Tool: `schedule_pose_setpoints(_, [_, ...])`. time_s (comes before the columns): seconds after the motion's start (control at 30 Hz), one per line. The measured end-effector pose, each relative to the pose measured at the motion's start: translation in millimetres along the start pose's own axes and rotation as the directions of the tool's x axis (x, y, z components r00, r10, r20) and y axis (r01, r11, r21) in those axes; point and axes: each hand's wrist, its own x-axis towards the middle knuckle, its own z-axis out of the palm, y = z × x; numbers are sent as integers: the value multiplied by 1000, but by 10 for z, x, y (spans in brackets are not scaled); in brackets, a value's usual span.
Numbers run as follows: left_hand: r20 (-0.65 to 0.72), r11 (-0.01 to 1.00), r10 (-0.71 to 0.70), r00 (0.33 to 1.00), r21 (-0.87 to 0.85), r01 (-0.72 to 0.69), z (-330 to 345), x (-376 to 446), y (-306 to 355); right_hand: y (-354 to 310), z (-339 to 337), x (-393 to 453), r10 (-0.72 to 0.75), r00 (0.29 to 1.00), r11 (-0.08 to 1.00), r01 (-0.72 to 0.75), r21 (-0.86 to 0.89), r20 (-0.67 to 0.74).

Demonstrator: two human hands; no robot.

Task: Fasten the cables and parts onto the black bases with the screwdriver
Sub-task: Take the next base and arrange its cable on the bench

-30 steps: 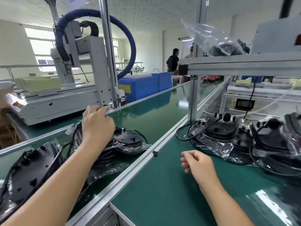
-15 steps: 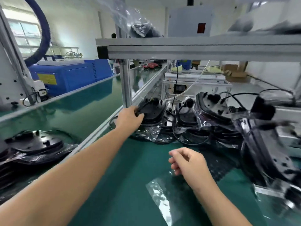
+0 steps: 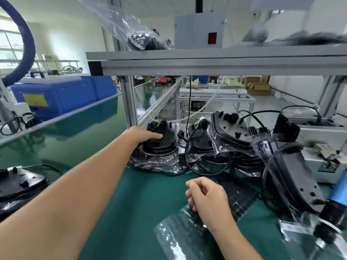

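At the back of the green bench point(image 3: 116, 199), beside the aluminium post point(image 3: 129, 102), the top black base point(image 3: 161, 136) of a short stack is grasped by the left hand point(image 3: 144, 135), thumb laid across its upper face. The right hand point(image 3: 205, 193) is loosely curled over the mat and holds nothing. A screwdriver cannot be made out. Trouble is likely if the base is pulled out quickly — loose plastic wrap point(image 3: 159, 162) and a looping black cable point(image 3: 206, 164) lie against the stack, and the neighbouring leaning bases point(image 3: 231, 132) could be dragged over or snagged.
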Motion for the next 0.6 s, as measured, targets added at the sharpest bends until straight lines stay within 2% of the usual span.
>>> schedule_pose_setpoints(0.23, [231,984,-49,972,-154,86,76,-51,79,21,20,-32,8,1000,998,-7,-63,13])
schedule_pose_setpoints(0.3, [183,949,-53,982,-298,106,80,-29,46,35,-24,-38,16,999,992,-12,-123,29])
schedule_pose_setpoints(0.4, [43,867,-17,999,-498,36,61,-51,33,34,-100,-70,67,990,979,-42,-199,121])
schedule_pose_setpoints(0.5, [-93,881,63,994,-462,-99,-27,-210,101,6,-179,-132,94,977,978,-54,-204,191])
schedule_pose_setpoints(0.6, [-152,835,180,972,-499,-233,-178,-468,151,-59,-281,-152,53,987,986,-27,-166,152])
